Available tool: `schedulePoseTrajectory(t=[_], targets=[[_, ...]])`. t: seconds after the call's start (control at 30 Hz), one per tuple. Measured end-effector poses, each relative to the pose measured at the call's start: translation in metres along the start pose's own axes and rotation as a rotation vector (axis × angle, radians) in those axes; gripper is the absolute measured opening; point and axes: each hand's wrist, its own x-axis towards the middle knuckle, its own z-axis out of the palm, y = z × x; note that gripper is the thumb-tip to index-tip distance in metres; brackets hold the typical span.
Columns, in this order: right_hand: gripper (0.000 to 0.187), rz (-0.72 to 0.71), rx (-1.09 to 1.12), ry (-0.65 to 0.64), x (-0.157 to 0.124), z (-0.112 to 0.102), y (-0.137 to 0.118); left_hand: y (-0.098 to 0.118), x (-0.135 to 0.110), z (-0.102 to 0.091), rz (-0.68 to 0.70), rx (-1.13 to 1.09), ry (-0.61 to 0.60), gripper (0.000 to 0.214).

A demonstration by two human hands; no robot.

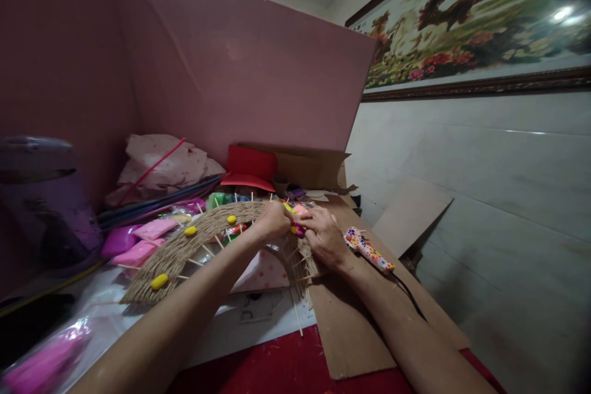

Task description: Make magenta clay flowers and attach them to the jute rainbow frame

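A curved arch wrapped in tan twine (180, 249) lies on the table, with thin wooden sticks poking out and small yellow clay beads (159, 281) stuck along it. My left hand (272, 220) is closed in a pinch at the arch's far right part. My right hand (323, 235) meets it there, fingers pinched on small yellow and pink clay pieces (295, 229). What exactly each finger grips is too small to make out.
Pink clay packets (138, 240) and green ones lie behind the arch. A flower-patterned glue gun (369, 250) with a black cord rests on brown cardboard (351, 332) at right. A red box (249, 169), pink backboard (231, 61) and purple appliance (41, 197) stand around.
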Motion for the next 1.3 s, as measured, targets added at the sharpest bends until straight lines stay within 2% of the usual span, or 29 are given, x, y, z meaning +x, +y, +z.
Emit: schedulePoseTrajectory(t=[0.13, 0.37, 0.5, 0.7, 0.9, 1.1, 1.3], targets=[[0.033, 0.010, 0.010, 0.008, 0.0004, -0.0019, -0.0019, -0.0019, 0.0021, -0.0020, -0.008, -0.003, 0.021, 0.025], [0.035, -0.026, 0.030, 0.019, -0.0006, 0.0023, 0.0002, 0.0023, -0.0001, -0.0005, 0.003, -0.001, -0.015, 0.026], [0.035, -0.025, 0.008, 0.035, -0.0011, 0.0011, 0.0000, 0.0011, -0.0012, -0.0044, -0.009, 0.014, 0.019, 0.026], [0.042, -0.056, -0.023, -0.019, -0.0020, -0.0006, 0.0000, -0.0014, -0.0005, -0.0068, -0.002, 0.030, 0.044, 0.027], [0.036, -0.029, 0.012, 0.049, -0.0008, -0.0027, -0.0003, -0.0011, -0.0005, -0.0067, -0.007, 0.033, 0.036, 0.028], [0.048, -0.062, 0.005, -0.009, -0.0018, -0.0008, 0.0000, 0.0007, -0.0024, -0.0081, -0.026, 0.038, 0.036, 0.026], [0.034, -0.019, 0.010, 0.063, -0.0015, 0.0006, 0.0019, 0.0000, -0.0006, -0.0070, -0.047, 0.047, 0.037, 0.027]])
